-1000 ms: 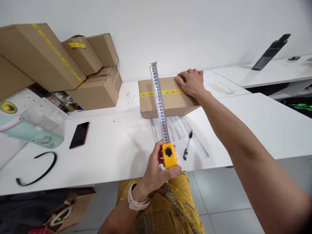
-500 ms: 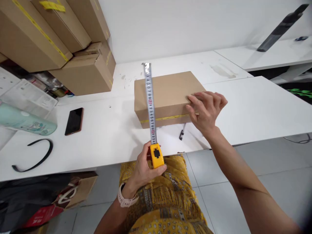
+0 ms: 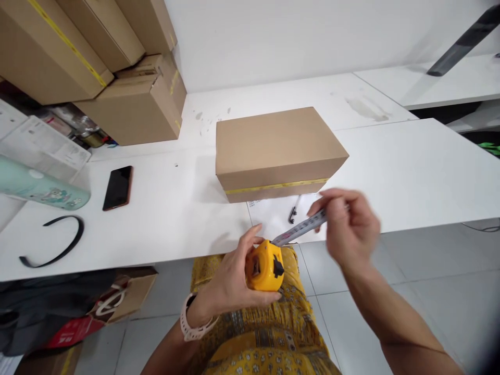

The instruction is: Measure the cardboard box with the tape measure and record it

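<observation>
My left hand grips the yellow case of a tape measure at the table's front edge. The end of its metal blade is pinched in my right hand, which is a little blurred. The blade runs up and rightward between the two hands. Just beyond them lies a closed cardboard box with yellow tape along its front side; neither hand touches it. A pen rests on a sheet of paper, partly hidden under the box.
Stacked cardboard boxes fill the back left. A phone, a black headband-like strip and a mint-green bottle lie on the left of the white table. A dark bottle-shaped object leans at the far right.
My right hand has left the box and taken hold of the blade's end. The blade, upright before, now slants right and shows shorter. The case has turned and moved slightly right.
</observation>
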Action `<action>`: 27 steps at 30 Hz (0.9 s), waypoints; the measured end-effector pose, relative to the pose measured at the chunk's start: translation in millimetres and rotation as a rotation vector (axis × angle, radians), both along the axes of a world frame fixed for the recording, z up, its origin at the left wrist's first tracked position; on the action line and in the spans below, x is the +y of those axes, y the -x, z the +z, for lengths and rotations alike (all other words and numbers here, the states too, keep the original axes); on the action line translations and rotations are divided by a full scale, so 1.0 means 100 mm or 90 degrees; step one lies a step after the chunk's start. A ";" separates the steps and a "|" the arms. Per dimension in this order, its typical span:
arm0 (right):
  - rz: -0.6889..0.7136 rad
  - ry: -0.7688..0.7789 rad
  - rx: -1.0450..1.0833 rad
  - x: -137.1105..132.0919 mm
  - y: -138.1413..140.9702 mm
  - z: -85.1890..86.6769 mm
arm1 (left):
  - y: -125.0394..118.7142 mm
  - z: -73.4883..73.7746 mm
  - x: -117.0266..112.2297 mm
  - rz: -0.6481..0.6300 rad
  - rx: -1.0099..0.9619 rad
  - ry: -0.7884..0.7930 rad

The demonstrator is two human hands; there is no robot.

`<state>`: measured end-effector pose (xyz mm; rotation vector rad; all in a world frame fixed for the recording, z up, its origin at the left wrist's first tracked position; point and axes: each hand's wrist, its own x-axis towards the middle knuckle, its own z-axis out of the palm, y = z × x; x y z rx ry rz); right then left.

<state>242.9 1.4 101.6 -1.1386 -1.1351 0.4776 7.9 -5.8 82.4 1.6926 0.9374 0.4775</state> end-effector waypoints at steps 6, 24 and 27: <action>0.012 0.048 -0.277 -0.07 0.07 -0.60 | -0.02 0.19 0.20 0.051 -0.055 -0.270; -0.103 0.390 -0.654 0.40 -0.36 -0.78 | -0.71 0.48 1.65 0.064 0.212 -0.731; -0.101 0.404 -0.657 0.39 -0.37 -0.78 | -0.78 0.43 1.77 0.092 0.212 -0.718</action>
